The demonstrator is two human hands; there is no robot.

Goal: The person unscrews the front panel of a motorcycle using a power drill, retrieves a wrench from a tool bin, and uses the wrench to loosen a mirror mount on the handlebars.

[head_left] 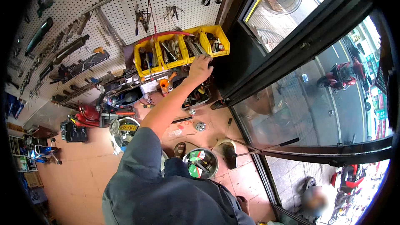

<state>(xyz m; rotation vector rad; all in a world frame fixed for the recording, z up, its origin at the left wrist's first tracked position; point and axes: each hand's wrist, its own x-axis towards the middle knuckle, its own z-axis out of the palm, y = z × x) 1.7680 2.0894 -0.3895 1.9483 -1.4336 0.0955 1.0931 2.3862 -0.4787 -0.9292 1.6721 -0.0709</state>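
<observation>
My left hand (pixel 200 68) reaches up to the front of the third of several yellow bins (pixel 221 48) on the pegboard wall. Its fingers are loosely bent and apart, with nothing visible held in them; whether they touch the bin's rim or the tools behind it, I cannot tell. Wrenches (pixel 193 46) and other hand tools fill the bins. A red strip or hose (pixel 166 33) lies along their back. An orange object (pixel 164 84) and a black tray of small parts sit below my forearm. My right hand is not in view.
Tools hang on the pegboard (pixel 112 12). Metal basins (pixel 214 160), a red machine (pixel 87 114) and loose parts stand on the tiled floor around my feet. A dark-framed glass door (pixel 258 150) borders the right, with motorbikes outside and a blurred person (pixel 312 200) low right.
</observation>
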